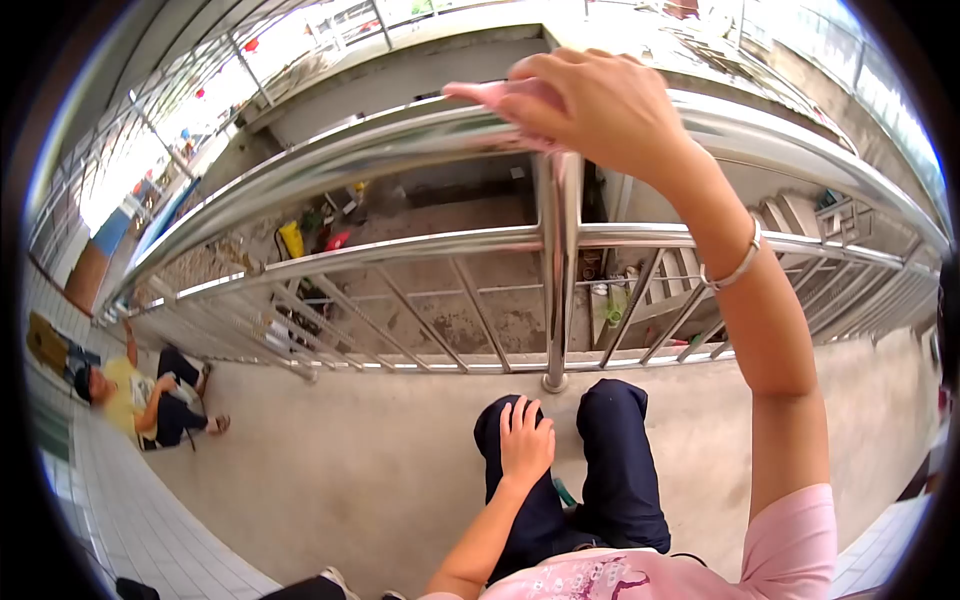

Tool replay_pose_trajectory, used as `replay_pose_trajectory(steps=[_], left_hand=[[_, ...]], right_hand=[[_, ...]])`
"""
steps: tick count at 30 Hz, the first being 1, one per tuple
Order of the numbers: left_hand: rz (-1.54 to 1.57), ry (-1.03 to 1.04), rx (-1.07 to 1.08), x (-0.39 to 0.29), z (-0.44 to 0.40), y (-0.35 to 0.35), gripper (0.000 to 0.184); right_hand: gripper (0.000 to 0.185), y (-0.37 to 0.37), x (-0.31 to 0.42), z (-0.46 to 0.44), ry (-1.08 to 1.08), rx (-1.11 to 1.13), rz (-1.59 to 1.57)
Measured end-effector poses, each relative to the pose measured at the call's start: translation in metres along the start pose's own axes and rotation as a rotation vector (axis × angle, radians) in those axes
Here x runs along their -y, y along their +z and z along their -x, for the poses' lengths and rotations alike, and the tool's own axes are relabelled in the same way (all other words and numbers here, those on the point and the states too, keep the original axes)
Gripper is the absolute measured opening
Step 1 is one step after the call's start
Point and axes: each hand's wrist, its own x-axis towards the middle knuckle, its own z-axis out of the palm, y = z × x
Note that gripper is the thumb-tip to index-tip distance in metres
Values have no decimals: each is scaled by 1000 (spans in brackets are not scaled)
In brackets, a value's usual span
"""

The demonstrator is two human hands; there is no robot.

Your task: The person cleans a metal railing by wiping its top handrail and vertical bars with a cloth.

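Note:
My right hand (580,95) is closed around a pink cloth (500,100) on the shiny top rail (390,145) of a metal railing, just above an upright post (558,210). A silver bangle (738,262) circles the right wrist. Resting on the dark trousers at my left knee is my left hand (526,440), its fingers spread and nothing in it.
A seated person in a yellow top (125,393) is at the left, by the wall. Railing bars (470,310) stand before my knees. Beyond and below them are steps (795,225), a yellow object (290,240) and a red object (337,240).

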Motion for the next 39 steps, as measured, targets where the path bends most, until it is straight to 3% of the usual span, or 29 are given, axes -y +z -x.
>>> replay_pose_trajectory(steps=[3,5,6,8,9,13,16,17,19,21,22,23,24,25,28,31,32,34,37,39], left_hand=[[277,-46,-2,14,-16,1,15],[285,51,-123,22,-59,-38,19],[259,105,-248,24,-84,-60,19],[187,208,-467,27,-136,-121,20],[63,276,-638,34,-161,-148,22],[-133,422,-978,64,-230,-269,26],[-301,349,-944,120,-264,-329,24],[-446,295,-921,144,-273,-348,25],[-442,164,-786,182,-284,-381,28],[-639,171,-617,230,-292,-379,41],[-630,165,-622,221,-292,-378,41],[-446,92,-607,211,-293,-377,50],[-264,21,-584,201,-292,-378,59],[-259,20,-581,199,-291,-380,59],[-77,-133,-334,192,-287,-384,77],[32,-162,-309,191,-286,-385,77],[-29,-182,-329,191,-286,-386,77],[-21,-162,-354,193,-287,-385,75],[48,-224,-373,194,-285,-389,73],[-14,-289,-363,204,-288,-390,75]], right_hand=[[61,-1,-2,-6,36,91,8],[51,-7,-2,-1,18,133,58],[51,-8,-5,6,19,130,64],[45,-12,-16,24,-189,-113,232],[47,-20,-27,33,-166,-92,212],[55,-76,-90,85,-14,135,259],[66,-115,-139,120,96,227,374],[65,-124,-144,121,73,247,380],[63,-127,-146,114,-34,235,393],[61,-114,-137,102,-23,257,325],[60,-104,-127,93,-1,270,250],[58,-88,-110,82,50,301,176],[56,-70,-91,66,-141,190,271],[55,-56,-65,47,-129,228,248],[52,1,14,-11,-326,31,141],[48,55,98,-56,-363,-22,136],[50,62,129,-71,-325,82,212],[45,85,174,-82,-266,-42,385],[45,104,200,-86,-225,-177,619],[46,98,192,-80,-229,-209,579]])
